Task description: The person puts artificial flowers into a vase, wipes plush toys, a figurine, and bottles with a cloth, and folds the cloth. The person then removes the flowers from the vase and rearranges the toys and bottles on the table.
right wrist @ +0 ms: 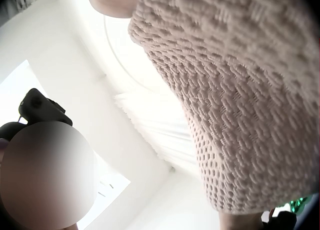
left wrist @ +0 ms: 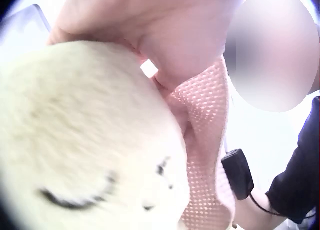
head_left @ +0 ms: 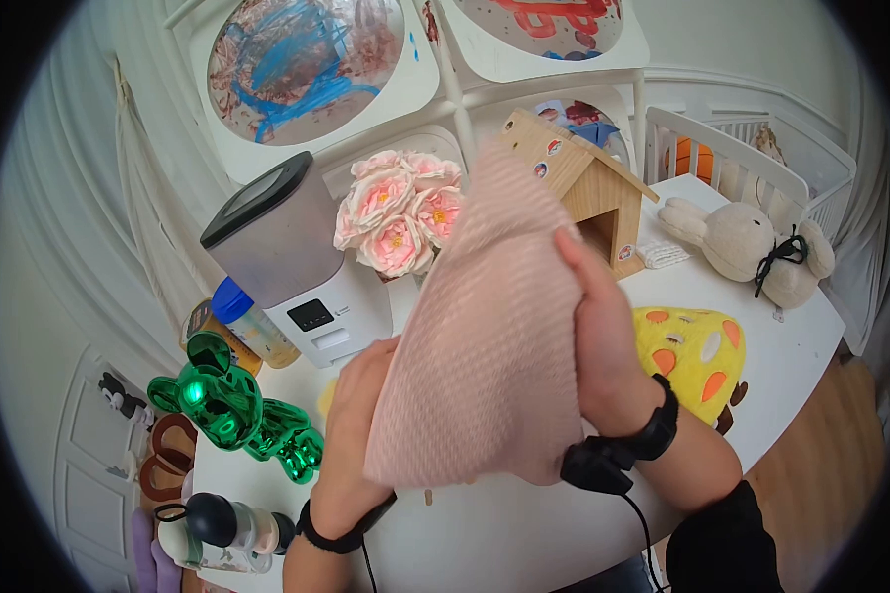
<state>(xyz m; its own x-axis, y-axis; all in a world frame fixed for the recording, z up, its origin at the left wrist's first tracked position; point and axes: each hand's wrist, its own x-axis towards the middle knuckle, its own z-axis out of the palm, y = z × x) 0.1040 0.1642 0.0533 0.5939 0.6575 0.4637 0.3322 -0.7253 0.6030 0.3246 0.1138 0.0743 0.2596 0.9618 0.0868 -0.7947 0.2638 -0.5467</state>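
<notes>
A pink cloth with a coarse bumpy weave is held up above the white table, wider at its lower edge and narrowing to a blurred top. My left hand grips its left side, fingers partly hidden behind it. On the right side my right hand pinches the cloth, thumb lying on the near face. In the left wrist view a pale yellow plush with stitched closed eyes is right beside the left hand. The cloth's weave fills much of the right wrist view.
Left on the table stand a shiny green bear figure, a grey-and-white dispenser and bottles. Pink flowers and a wooden house are behind. A yellow spotted plush and a cream bunny lie right.
</notes>
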